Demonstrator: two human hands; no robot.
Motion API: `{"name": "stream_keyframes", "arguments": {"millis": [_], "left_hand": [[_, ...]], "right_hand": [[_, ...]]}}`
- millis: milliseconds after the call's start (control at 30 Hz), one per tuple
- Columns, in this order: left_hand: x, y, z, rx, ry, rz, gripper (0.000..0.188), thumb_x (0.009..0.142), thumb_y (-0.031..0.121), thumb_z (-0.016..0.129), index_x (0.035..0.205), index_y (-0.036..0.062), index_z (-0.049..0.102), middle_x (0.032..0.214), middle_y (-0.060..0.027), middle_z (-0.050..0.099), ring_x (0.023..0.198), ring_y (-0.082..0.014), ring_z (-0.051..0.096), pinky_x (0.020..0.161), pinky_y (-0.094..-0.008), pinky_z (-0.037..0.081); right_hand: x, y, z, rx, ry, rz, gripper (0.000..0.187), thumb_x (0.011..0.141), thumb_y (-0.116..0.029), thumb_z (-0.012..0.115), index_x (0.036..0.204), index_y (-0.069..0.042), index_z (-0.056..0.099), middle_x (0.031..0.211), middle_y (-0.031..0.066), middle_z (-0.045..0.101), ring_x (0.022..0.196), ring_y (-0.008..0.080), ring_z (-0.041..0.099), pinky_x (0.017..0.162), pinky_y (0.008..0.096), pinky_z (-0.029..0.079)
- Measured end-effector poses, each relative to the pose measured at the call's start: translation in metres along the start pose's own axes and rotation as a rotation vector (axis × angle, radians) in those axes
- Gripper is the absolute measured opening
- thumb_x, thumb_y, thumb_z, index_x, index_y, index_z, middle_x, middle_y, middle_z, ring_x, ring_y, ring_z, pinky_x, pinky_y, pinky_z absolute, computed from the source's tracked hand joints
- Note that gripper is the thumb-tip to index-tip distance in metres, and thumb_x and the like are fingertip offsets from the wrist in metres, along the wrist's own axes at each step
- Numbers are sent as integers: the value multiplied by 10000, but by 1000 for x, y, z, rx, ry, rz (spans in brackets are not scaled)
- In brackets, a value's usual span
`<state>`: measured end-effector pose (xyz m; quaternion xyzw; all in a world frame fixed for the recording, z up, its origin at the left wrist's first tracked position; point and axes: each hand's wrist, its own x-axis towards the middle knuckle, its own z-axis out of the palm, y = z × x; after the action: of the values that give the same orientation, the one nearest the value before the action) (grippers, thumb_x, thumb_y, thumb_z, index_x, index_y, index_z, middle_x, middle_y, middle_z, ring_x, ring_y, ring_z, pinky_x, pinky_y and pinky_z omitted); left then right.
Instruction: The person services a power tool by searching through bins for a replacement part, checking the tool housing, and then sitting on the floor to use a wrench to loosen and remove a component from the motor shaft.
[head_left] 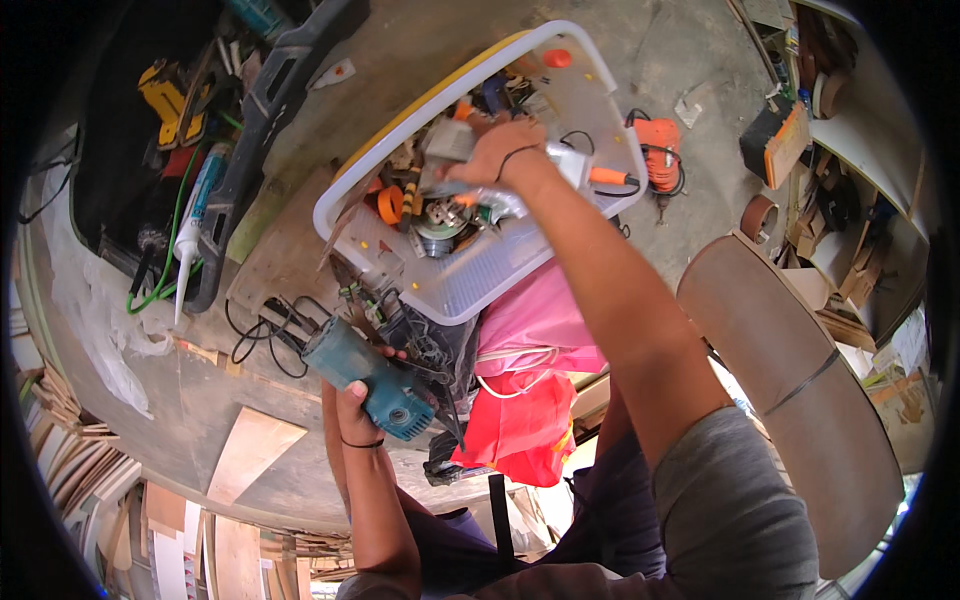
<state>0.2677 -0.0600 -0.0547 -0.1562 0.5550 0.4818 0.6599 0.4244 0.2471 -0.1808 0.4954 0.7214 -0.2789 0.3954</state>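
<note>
My left hand [354, 408] is closed around a teal power tool [362, 375] with a cylindrical motor body, held low and left of the bin. The tool lies tilted, and its far end is beside black cables. My right hand [505, 150] reaches down into a translucent plastic bin [475, 280] with a white rim. Its fingers are smeared by motion and partly hidden, close to a pale grey block [449, 143] and clear plastic wrapping. Around it in the bin are an orange tape roll [390, 205], a round metal tool part [437, 240] and mixed tools.
An orange drill [659, 155] lies right of the bin. A black open case [262, 120] at left holds a yellow tool [170, 100] and a sealant tube [200, 210]. Pink [545, 320] and red bags [520, 435] lie nearby. A large brown roll [800, 370] stands at right.
</note>
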Motion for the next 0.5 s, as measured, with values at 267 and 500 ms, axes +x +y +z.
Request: {"name": "stream_keyframes", "arguments": {"millis": [267,500], "left_hand": [[8,-2,2,-77,-21,24,732,683,414,707,1214,-8,433,1068,-168,563,1026,-325,564,918,-426,455],[12,-1,0,-103,-4,2,718,677,395,704,1206,-14,441,1064,-171,564,1023,-332,565,924,-431,452]], "right_hand": [[-66,-40,-19,49,-159,-38,854,675,-616,674,1336,-119,463,1265,114,543,1171,320,456,916,499,412],[-81,-53,-10,-70,38,-223,683,770,-653,542,1192,-117,593,1072,128,626,1071,288,490,900,438,322]]}}
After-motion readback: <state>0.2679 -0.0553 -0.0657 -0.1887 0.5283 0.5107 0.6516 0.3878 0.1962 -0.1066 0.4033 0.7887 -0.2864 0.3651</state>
